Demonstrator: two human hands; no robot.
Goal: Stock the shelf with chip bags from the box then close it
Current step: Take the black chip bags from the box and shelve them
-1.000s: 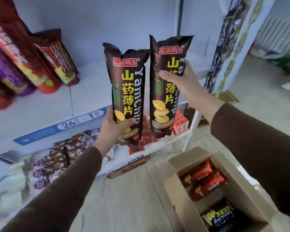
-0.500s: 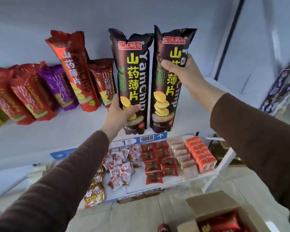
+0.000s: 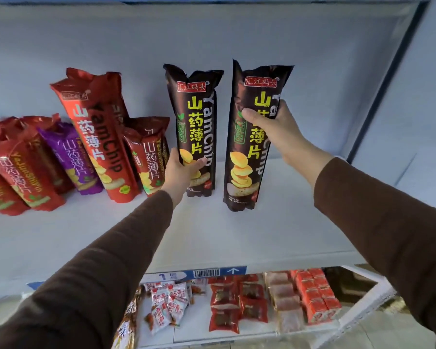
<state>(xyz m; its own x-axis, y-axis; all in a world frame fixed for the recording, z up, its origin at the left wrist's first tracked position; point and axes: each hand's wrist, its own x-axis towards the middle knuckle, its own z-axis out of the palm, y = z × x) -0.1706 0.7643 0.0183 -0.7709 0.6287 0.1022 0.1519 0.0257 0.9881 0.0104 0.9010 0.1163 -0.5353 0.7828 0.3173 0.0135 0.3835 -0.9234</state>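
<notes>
Facing you is a white shelf (image 3: 224, 238) with a pale back wall; red and purple chip bags (image 3: 91, 152) lean at centre left, and small snack packs (image 3: 237, 303) fill the tier at the bottom. Your left hand (image 3: 179, 172) curls its fingers around the lower part of the left dark bag (image 3: 195, 117). Your right hand (image 3: 275, 127) clasps the right dark bag (image 3: 257, 152) near its upper half. Both bags stand upright at frame centre, long axes vertical, crimped tops up, printed fronts toward you.
</notes>
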